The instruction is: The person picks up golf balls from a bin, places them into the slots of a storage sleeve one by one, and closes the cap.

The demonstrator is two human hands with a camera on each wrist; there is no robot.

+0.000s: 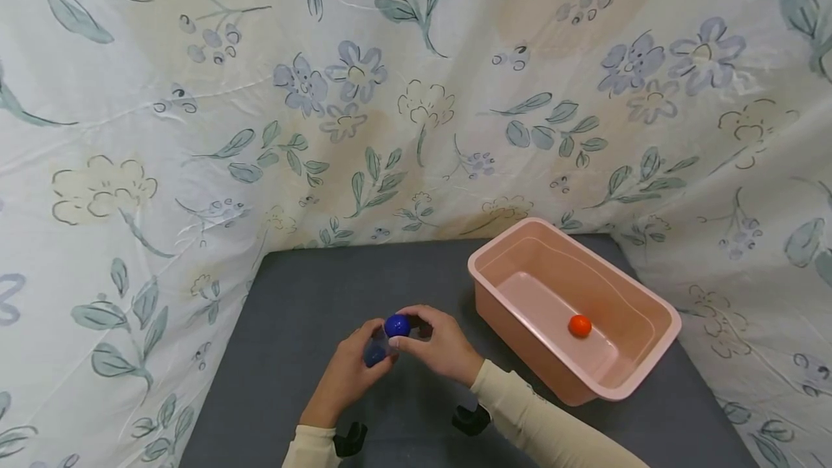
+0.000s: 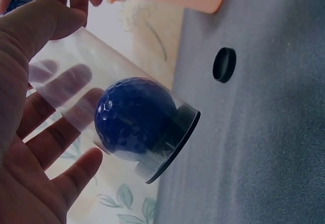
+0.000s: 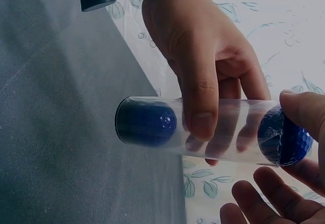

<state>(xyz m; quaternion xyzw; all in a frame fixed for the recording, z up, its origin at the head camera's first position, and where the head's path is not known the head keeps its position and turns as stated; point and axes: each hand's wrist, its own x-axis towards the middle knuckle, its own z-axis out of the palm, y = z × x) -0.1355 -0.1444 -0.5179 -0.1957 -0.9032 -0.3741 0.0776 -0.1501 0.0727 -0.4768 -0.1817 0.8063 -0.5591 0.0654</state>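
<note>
My left hand [image 1: 344,374] grips a clear plastic tube [image 2: 109,61], thumb on one side and fingers on the other. Inside, at the end with a black base, sits a dark blue dimpled golf ball [image 2: 134,117]. A second blue golf ball [image 1: 397,326] is pinched between the thumb and fingers of my right hand [image 1: 442,345]. In the right wrist view that upper golf ball [image 3: 294,137] lies partly within the tube's other end and partly outside it. The tube is tilted, held above the dark table.
A small round black cap [image 2: 224,65] lies on the grey tabletop [image 1: 325,287]. To the right stands a pink rectangular bin [image 1: 520,338] with an orange ball [image 1: 580,326] on its floor. Floral cloth [image 1: 416,128] hangs behind and beside the table.
</note>
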